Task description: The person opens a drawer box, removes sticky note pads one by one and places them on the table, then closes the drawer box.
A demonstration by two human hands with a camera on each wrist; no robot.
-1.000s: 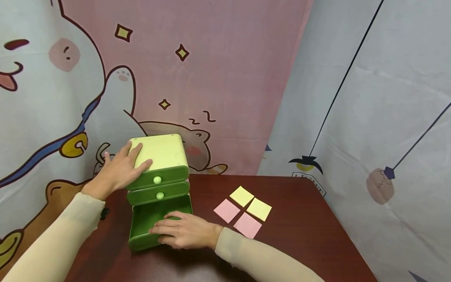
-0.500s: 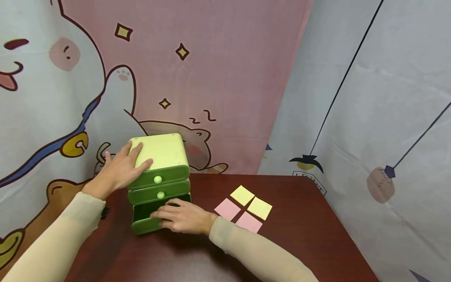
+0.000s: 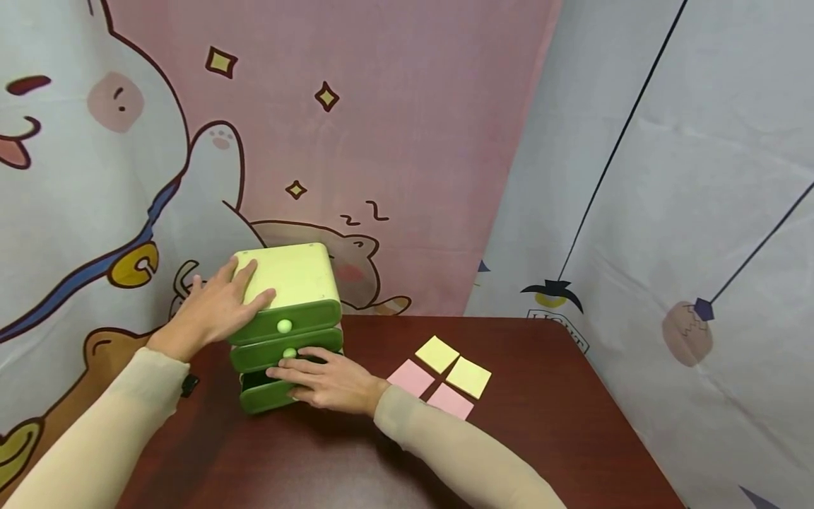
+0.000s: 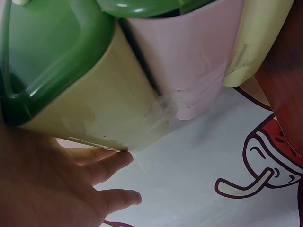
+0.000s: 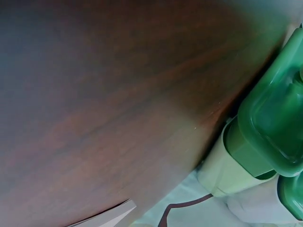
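Note:
A small chest of drawers (image 3: 299, 279) with a pale yellow top and green drawer fronts stands at the left of the table. My left hand (image 3: 219, 304) rests on its top left edge with the fingers spread. In the left wrist view, the fingers (image 4: 111, 168) of that hand reach past the yellow casing. My right hand (image 3: 337, 382) is at the bottom drawer (image 3: 262, 399), its fingers extended across the drawer's right part and hiding it. This drawer sticks out a little, with a dark gap above its front. The middle drawer (image 3: 254, 357) and top drawer (image 3: 318, 316) have round light-green knobs.
Two yellow paper squares (image 3: 468, 377) and two pink ones (image 3: 410, 378) lie right of the chest on the dark brown table (image 3: 540, 424). Cartoon-printed cloth (image 3: 407, 141) hangs behind and along the sides. A small black object (image 3: 189, 384) lies left of the chest.
My right hand has moved away from me and pushed the bottom drawer inward, from well out to a small gap. My left hand has stayed on the chest's top.

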